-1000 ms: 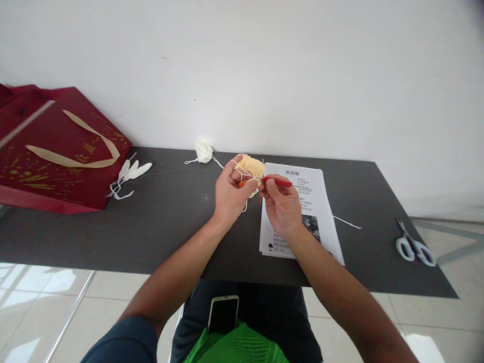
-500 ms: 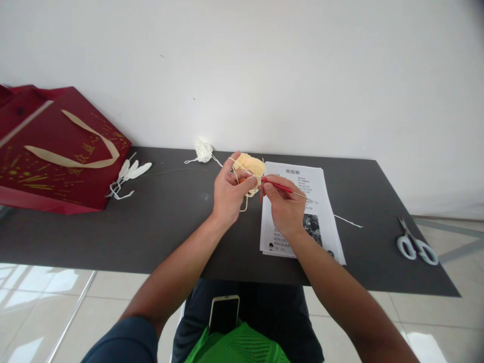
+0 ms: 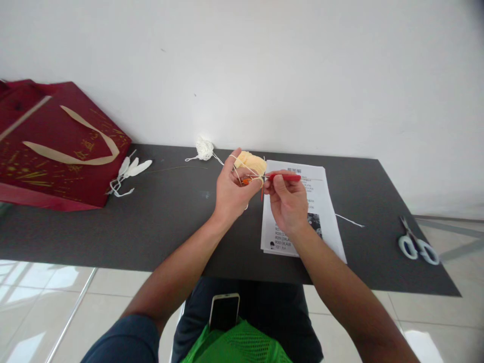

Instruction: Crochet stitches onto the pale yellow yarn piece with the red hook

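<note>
My right hand (image 3: 287, 200) grips a crochet hook (image 3: 291, 178) by its red handle, the metal shaft pointing left into the work. In my left hand (image 3: 233, 190) a small crochet piece (image 3: 247, 181) with orange in it is pinched, mostly covered by the fingers. A pale yellow strand (image 3: 244, 164) runs over the raised left index finger. Orange yarn (image 3: 262, 193) dangles between the hands. Right behind my left hand lies a ball of pale yellow yarn (image 3: 252, 160). Under my right hand are printed sheets (image 3: 283, 222) with text and a picture.
A white yarn ball (image 3: 204, 148) lies at the table's back edge. Left of it are white feather-shaped pieces (image 3: 132, 168) beside a dark red gift bag (image 3: 68, 156). Scissors (image 3: 418, 244) rest near the right edge of the dark table (image 3: 170, 217). A phone (image 3: 224, 311) lies on my lap.
The crochet hook has swung from a slant to nearly level, its tip now farther left into the work. My right hand has turned with it; my left hand has barely moved.
</note>
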A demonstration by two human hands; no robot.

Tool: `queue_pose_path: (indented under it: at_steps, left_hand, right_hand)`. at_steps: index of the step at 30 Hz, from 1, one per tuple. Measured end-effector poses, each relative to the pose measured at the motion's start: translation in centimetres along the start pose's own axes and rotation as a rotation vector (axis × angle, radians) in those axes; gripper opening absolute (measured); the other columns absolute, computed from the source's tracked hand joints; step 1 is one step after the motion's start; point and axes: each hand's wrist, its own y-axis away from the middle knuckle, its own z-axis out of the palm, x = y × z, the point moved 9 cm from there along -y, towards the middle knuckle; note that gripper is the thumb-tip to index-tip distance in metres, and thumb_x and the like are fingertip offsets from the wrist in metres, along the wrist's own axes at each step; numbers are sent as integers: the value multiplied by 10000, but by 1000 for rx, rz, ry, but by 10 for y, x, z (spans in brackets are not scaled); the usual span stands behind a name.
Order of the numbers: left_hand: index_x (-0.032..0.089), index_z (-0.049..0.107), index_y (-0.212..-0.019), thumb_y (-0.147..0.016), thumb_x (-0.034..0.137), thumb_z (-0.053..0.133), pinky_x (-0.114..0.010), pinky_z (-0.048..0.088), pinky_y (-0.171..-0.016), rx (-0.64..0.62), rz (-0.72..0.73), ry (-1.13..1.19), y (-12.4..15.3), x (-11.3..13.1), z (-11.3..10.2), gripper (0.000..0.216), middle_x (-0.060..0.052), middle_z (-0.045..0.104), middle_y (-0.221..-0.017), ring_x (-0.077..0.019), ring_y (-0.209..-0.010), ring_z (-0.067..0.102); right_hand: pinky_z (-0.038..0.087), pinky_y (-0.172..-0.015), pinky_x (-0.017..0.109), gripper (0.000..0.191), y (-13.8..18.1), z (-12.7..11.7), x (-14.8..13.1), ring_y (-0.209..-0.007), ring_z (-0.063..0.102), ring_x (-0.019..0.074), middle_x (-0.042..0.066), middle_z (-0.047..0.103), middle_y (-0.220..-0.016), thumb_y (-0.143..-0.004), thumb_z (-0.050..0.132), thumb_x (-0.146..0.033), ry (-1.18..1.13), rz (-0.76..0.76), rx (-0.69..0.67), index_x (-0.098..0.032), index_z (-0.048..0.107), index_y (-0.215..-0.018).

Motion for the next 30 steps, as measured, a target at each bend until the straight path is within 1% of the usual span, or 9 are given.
queue_pose_path:
  at_steps: [4,8,13,21,30]
  left_hand:
    - [202,507,-1421,-696,134,762,-219,468,-612,1,50,-44,-1,4,0,771,51,662,-767,-85,-645,601]
    - [209,561,-1336,-671,116,776,-220,465,-589,37,104,-56,-1,9,-4,706,50,620,-772,-89,-638,574]
    - [200,563,-1323,-689,104,760,-228,464,-581,48,121,-50,0,12,-4,671,48,622,-748,-94,-623,559]
    - [193,567,-1314,-695,113,757,-226,481,-622,67,120,-80,1,14,-6,652,49,630,-756,-90,-644,575]
    - [197,581,-1310,-689,122,771,-225,480,-626,63,122,-46,0,12,-7,654,47,631,-765,-89,-655,582]
  right_hand:
    - [567,-623,236,112,-2,1,-5,-698,667,92,-30,763,-912,-845,807,-322,-47,-56,-27,-256,731,-894]
    - [575,-656,214,102,-4,-1,-9,-702,667,77,-40,751,-899,-844,811,-287,-77,-98,-38,-266,723,-892]
    - [564,-638,205,147,-5,-4,-15,-682,653,70,-37,733,-880,-819,833,-269,-81,-147,-38,-258,701,-881]
    - [549,-602,228,198,-3,-5,-24,-638,627,74,-33,714,-874,-818,837,-329,8,-240,-38,-258,664,-883]
    - [555,-619,233,112,0,-2,-28,-667,654,81,-20,731,-900,-862,791,-240,8,-311,-61,-256,692,-911]
